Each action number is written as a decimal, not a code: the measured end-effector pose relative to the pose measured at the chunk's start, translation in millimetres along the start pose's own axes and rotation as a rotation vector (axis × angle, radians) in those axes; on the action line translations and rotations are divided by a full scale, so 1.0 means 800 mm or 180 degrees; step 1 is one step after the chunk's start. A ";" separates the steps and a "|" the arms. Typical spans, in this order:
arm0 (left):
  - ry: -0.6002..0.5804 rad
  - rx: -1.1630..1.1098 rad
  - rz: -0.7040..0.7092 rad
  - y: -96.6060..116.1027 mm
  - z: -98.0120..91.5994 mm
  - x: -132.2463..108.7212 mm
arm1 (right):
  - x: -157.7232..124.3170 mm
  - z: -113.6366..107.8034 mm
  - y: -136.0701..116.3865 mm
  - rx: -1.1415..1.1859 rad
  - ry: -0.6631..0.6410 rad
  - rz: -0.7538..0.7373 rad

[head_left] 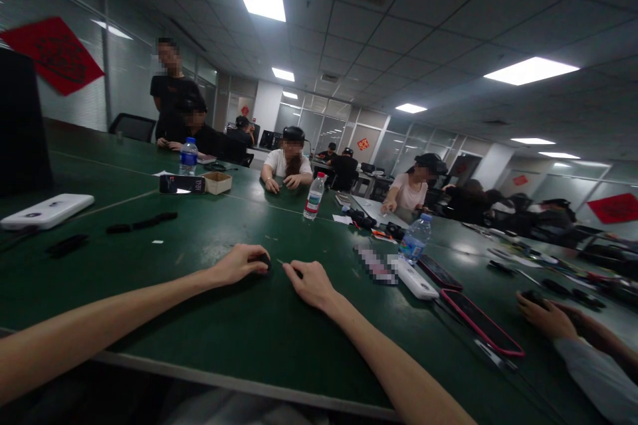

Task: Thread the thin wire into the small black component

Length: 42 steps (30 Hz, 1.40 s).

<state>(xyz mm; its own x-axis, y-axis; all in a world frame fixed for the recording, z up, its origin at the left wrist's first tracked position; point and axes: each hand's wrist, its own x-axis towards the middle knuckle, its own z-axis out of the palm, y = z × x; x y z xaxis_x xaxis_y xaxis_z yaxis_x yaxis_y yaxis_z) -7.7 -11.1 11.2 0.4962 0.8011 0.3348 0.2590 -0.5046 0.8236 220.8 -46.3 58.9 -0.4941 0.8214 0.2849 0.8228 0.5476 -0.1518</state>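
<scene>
Small black object (264, 263) lies under the curled fingers of the left hand (239, 264); fingers of the right hand (310, 283) bunch together just beside it on the green tabletop (199, 325)

Your left hand (239, 264) is covering a small dark object (264, 263), so its shape is not showing. Your right hand (312, 283) is partly hiding a dark bit (298, 271), and it is too small to identify. The picture's bottom edge is cutting off your left forearm (90, 322) and right forearm (399, 372). A pixelated patch (376, 264) is blurring out whatever lies near the worktop's right side. At the right edge, a co-worker's sleeve (598, 372) is running out of view, and the co-worker's hand (545, 317) is hiding most of a dark item (533, 297). At the left edge, a black box (20, 119) is being cut off, and its full shape is not showing.
</scene>
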 end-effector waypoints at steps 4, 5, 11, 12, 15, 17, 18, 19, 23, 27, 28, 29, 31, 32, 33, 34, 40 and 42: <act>-0.0057 0.0029 -0.0024 0.000 -0.001 0.001 | 0.012 -0.014 -0.008 0.0378 0.0852 0.0024; -0.0046 -0.0081 -0.0036 0.001 -0.001 0.001 | 0.013 -0.017 -0.007 0.0360 0.0911 0.0035; 0.0208 -0.0404 -0.0061 0.001 -0.003 0.001 | -0.002 -0.007 0.019 -0.0309 -0.0100 0.0063; 0.0217 -0.0405 -0.0062 0.000 -0.003 0.001 | -0.004 -0.004 0.022 -0.0388 -0.0238 0.0074; 0.0216 -0.0379 -0.0036 0.001 -0.003 0.000 | -0.005 0.004 0.020 -0.0430 -0.0407 0.0012; 0.0221 -0.0344 -0.0009 0.003 -0.003 -0.001 | -0.003 0.006 0.014 -0.0407 -0.0429 -0.0064; 0.0229 -0.0329 0.0002 0.005 -0.003 -0.002 | -0.002 0.006 0.011 -0.0416 -0.0427 -0.0080; 0.0234 -0.0315 0.0008 0.006 -0.003 -0.002 | -0.002 0.006 0.009 -0.0433 -0.0421 -0.0077; 0.0216 -0.0264 0.0036 0.009 -0.004 -0.004 | -0.002 0.005 0.006 -0.0418 -0.0447 -0.0062; 0.0204 -0.0232 0.0088 0.005 -0.004 -0.004 | -0.003 0.002 0.005 -0.0384 -0.0429 -0.0081; 0.0203 -0.0229 0.0095 0.004 -0.004 -0.004 | -0.003 0.001 0.004 -0.0386 -0.0436 -0.0069; 0.0208 -0.0222 0.0097 0.002 -0.003 -0.004 | -0.003 0.001 0.002 -0.0384 -0.0452 -0.0054; 0.0218 -0.0187 0.0091 0.000 -0.003 -0.003 | -0.003 0.000 0.000 -0.0371 -0.0485 -0.0030; 0.0226 -0.0166 0.0091 0.000 -0.003 -0.003 | -0.003 0.001 -0.001 -0.0369 -0.0493 -0.0018; 0.0230 -0.0146 0.0092 -0.001 -0.003 -0.003 | -0.004 0.001 -0.001 -0.0382 -0.0489 -0.0005; 0.0225 -0.0130 0.0091 -0.001 -0.003 -0.003 | -0.004 0.002 0.000 -0.0410 -0.0477 0.0009; 0.0110 0.0050 0.0108 0.000 -0.003 -0.001 | -0.003 0.006 0.004 -0.0262 -0.0281 -0.0057; 0.0032 0.0266 0.0116 0.000 -0.003 0.000 | 0.002 -0.001 0.002 0.0027 0.0083 -0.0083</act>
<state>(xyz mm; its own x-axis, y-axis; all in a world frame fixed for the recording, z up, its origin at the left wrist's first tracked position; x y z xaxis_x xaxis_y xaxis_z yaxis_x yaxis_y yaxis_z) -9.7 -10.2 12.1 0.4984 0.7847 0.3687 0.3093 -0.5582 0.7699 221.6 -44.2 59.6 -0.5077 0.8025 0.3134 0.8073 0.5702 -0.1520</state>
